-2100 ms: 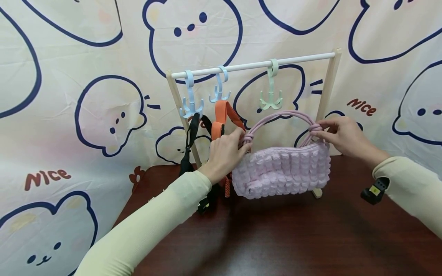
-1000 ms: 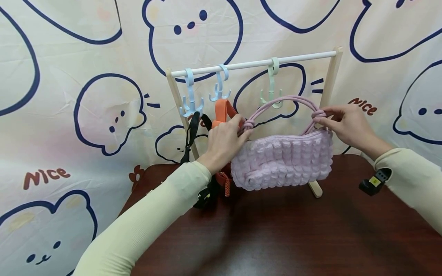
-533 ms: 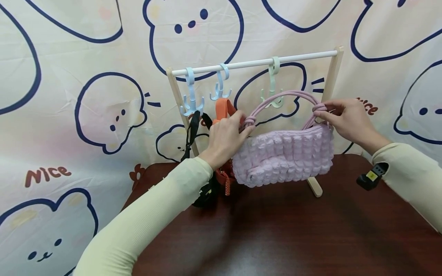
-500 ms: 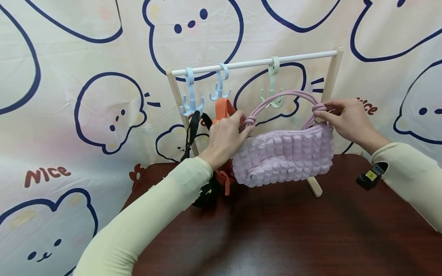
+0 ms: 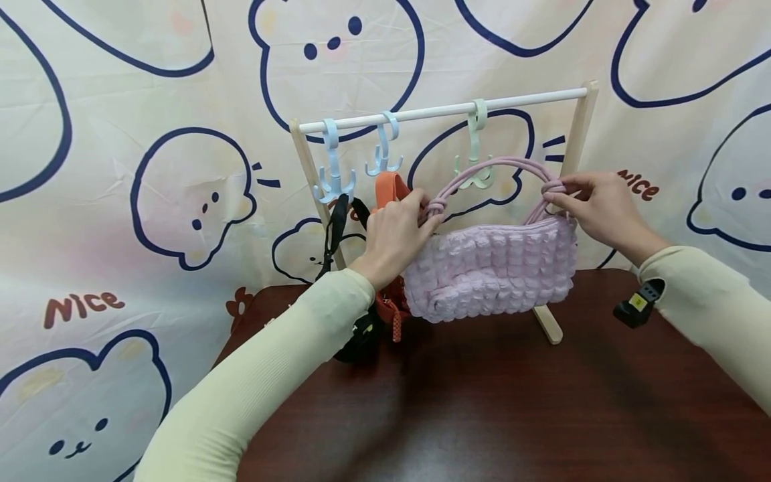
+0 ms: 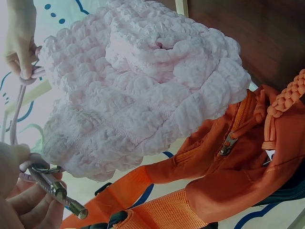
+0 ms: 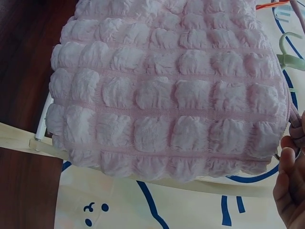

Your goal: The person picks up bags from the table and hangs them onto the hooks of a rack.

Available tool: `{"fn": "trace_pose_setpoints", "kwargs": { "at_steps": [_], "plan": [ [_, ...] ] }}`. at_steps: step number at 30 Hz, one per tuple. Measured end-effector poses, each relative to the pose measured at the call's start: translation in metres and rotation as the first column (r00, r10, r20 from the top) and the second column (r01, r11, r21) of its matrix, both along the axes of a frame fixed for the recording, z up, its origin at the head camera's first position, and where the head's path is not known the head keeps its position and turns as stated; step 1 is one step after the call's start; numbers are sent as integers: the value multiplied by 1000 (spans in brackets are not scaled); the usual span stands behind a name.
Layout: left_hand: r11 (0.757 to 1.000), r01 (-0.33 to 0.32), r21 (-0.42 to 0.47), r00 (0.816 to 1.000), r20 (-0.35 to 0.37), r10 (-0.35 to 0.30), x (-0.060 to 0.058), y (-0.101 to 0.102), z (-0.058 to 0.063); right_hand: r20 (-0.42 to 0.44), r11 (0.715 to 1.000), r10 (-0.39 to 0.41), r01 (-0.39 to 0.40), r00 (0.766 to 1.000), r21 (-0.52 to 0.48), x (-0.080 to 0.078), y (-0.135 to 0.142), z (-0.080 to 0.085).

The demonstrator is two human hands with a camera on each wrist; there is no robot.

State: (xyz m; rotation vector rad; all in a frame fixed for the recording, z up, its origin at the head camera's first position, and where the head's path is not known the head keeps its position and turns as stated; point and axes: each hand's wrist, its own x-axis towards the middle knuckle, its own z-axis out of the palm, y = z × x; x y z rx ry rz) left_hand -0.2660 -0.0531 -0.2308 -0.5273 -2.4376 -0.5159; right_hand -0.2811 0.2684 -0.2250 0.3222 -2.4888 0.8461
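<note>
A puffy pink handbag (image 5: 494,271) hangs in the air between both hands, tilted a little lower on its left. My left hand (image 5: 394,231) pinches the knotted left end of its looped strap (image 5: 512,161); metal fittings (image 6: 57,189) show by these fingers in the left wrist view. My right hand (image 5: 602,207) pinches the knot at the right end. In the head view the top of the strap overlaps the pale green hook (image 5: 474,144) on the rack. Behind my left hand hangs an orange bag (image 6: 238,138), partly hidden.
A rack with a white rail (image 5: 434,115) and wooden legs stands on the dark brown table (image 5: 470,408). Two blue hooks (image 5: 332,167) hang left on the rail. A black strap (image 5: 337,231) hangs at the left one, with a black bag (image 5: 357,345) below.
Both hands have raised the pink handbag from lower down, bringing its strap up over the green hook in view. In the last half second it has shifted slightly left.
</note>
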Motion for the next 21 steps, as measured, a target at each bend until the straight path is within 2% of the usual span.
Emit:
{"fn": "trace_pose_setpoints", "kwargs": {
  "at_steps": [14,21],
  "plan": [
    [999,-24,-25,999,23,24,-4,1,-4,-1,1000,8,-8,1000,6,-5,-2,-9],
    [999,-32,-26,999,3,32,-6,1,-1,8,1000,-7,7,1000,12,-8,-3,-8]
  ]
}}
